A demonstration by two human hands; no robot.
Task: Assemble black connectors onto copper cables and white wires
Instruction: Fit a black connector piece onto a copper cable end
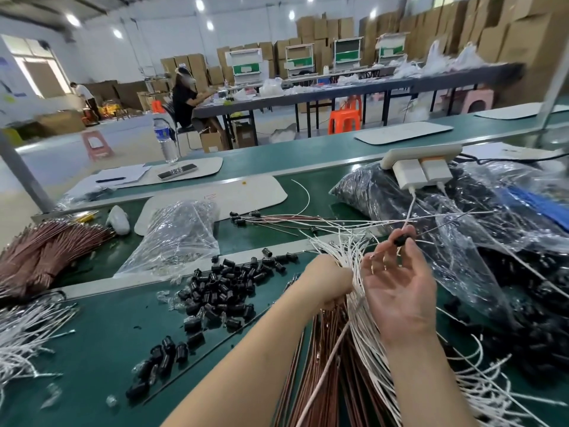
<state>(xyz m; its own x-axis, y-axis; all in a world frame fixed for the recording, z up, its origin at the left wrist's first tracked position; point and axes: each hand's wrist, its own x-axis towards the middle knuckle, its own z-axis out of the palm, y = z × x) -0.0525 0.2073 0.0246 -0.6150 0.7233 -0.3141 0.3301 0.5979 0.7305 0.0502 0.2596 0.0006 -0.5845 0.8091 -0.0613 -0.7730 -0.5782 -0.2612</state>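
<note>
Covering the near bench (107,349) is a dark green mat, stepped by a pale rail into a back strip. On it, left of the arms, lies a loose pile of connectors (221,291), more scattered nearer the camera. The left hand (331,282) is closed in a fist round a fanned bundle of white wires (345,257) and copper cables (326,349), whose lengths run down to the lower edge. The right hand (397,288), palm up just beside it, pinches one black connector (401,240) between thumb and forefinger; the other fingers are loosely spread, and a thin wire leads from the part to the right. Behind the hands a few fitted leads (246,217) lie flat with black ends to the left. At far left sit a copper bundle (40,251) and a white heap (27,334). A clear bag (178,235) lies on a white pad (252,192); at right a big bag (385,186) of black parts carries a power strip (421,161) with two chargers. On the back strip stand a water bottle (165,140), papers (123,175) and a pen. Beyond, the room is a bright hall with a pale floor, ceiling lamps, a long grey table (308,94) where a seated person (184,100) works, an orange stool (345,117) and stacked cardboard boxes (431,26) along the walls.
</note>
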